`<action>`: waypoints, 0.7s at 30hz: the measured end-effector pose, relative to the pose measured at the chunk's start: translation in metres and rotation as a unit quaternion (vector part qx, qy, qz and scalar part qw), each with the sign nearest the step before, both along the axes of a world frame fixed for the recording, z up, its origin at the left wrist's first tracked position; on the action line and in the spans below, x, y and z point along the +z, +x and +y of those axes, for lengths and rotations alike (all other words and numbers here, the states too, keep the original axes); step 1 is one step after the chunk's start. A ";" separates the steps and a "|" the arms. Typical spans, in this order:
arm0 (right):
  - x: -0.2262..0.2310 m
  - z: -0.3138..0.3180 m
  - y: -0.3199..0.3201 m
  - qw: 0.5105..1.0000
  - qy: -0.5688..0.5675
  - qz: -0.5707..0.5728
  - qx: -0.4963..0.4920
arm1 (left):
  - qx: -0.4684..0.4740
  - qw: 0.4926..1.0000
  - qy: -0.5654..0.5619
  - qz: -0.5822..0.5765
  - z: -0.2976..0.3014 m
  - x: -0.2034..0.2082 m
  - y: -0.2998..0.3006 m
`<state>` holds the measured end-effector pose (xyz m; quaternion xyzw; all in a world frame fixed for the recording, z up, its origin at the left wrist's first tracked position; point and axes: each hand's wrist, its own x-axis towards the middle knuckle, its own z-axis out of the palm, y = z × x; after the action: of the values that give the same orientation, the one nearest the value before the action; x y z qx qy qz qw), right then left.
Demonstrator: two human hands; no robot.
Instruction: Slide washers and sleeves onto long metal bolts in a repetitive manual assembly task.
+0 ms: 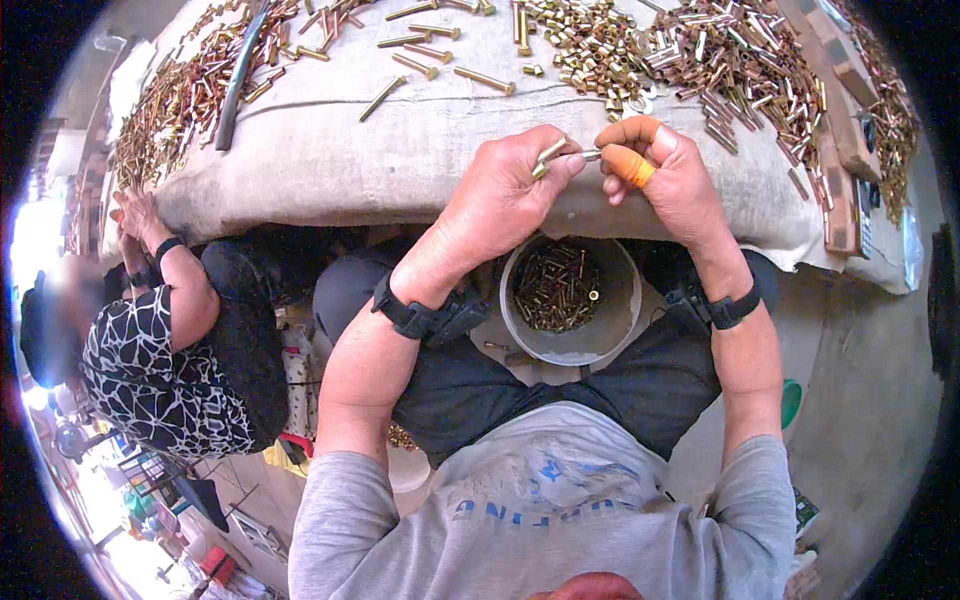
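Observation:
My left hand (510, 185) is closed around brass-coloured bolts (548, 155), whose heads stick out above the thumb. A thin metal shank (591, 155) bridges the gap between my hands. My right hand (665, 170) wears orange finger covers on thumb and forefinger, and these pinch at the far end of that shank. What else sits inside either grip is hidden by the fingers. Both hands are raised over the near edge of a cloth-covered table (340, 160). Loose long bolts (425, 55) lie on the cloth beyond them, beside a heap of short brass-coloured sleeves (585, 60).
A round bucket (632, 318) with bolts in it stands between my knees. More metal tubes (750, 70) are heaped at the right, near wooden blocks (840, 215). A dark strip (240, 80) lies at the left. A co-worker (170, 350) sits at my left, hands at the table edge.

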<state>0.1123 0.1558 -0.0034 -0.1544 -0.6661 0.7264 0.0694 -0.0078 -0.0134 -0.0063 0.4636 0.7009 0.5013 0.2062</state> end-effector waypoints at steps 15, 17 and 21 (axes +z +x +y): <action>0.001 -0.005 0.002 0.999 -0.002 0.036 -0.013 | 0.011 0.997 0.045 0.055 -0.001 -0.004 0.006; 0.001 -0.005 0.003 0.999 0.015 0.035 -0.017 | 0.011 0.992 0.067 0.110 -0.001 -0.004 0.008; -0.002 -0.007 0.006 0.988 0.123 0.087 -0.032 | -0.006 0.998 0.043 -0.034 -0.001 -0.002 0.003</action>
<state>0.1181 0.1485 -0.0050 -0.1022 -0.7363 0.6472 0.1693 -0.0045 -0.0141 -0.0082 0.4592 0.6684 0.5453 0.2125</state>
